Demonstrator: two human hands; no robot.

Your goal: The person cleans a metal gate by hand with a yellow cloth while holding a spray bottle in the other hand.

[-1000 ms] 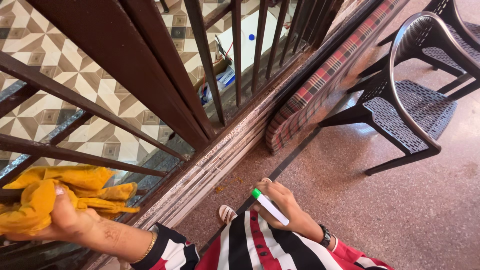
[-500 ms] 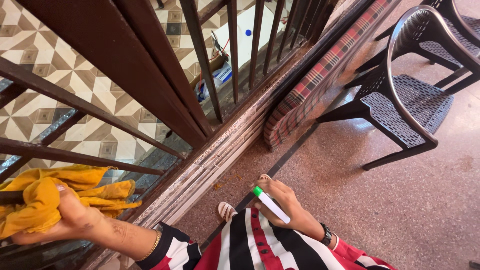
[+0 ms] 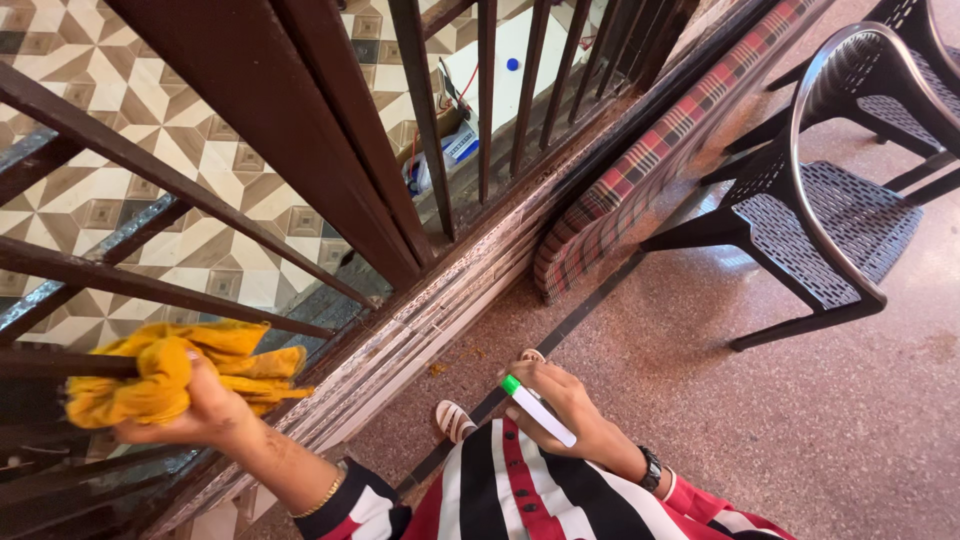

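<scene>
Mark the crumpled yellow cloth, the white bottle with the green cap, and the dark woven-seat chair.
crumpled yellow cloth [image 3: 150,385], head view, on its bunched middle.
white bottle with the green cap [image 3: 545,415], head view, on its white body.
dark woven-seat chair [image 3: 830,225], head view, on its woven seat.

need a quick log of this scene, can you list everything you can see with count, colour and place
cloth: one, yellow, bunched around a railing bar at lower left
railing: one, dark brown metal bars, across the left and top
marker-like stick: one, white with a green cap, low centre
chairs: two, dark woven plastic, at right, the far one only partly in view
rolled mat: one, red plaid, along the foot of the railing
patterned tiles: beige and brown, on the level below, seen through the bars
floor: reddish speckled, lower right
sandalled feet: two, near the curb
left hand: grips the cloth
right hand: holds the stick
</scene>
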